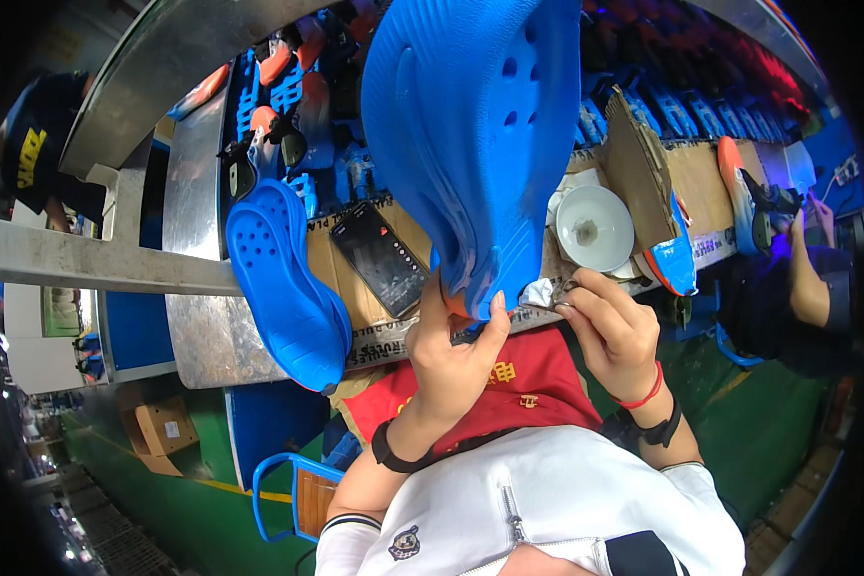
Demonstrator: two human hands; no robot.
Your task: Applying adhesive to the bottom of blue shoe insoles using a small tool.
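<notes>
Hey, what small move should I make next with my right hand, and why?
Perhaps rub the crumpled white wad in your right hand lightly along the near end of the large blue foam sole: the wad sits right beside that end, which your left hand holds pinched.

Over the middle of the bench's near edge, the left fingers hold a sole; the right fingers pinch a wad just right of its near end. Left of the sole lies a phone, then two stacked soles. To its right sit a bowl, a cardboard flap and a shoe. A chair stands near left, a carton farther left on the floor.
</notes>
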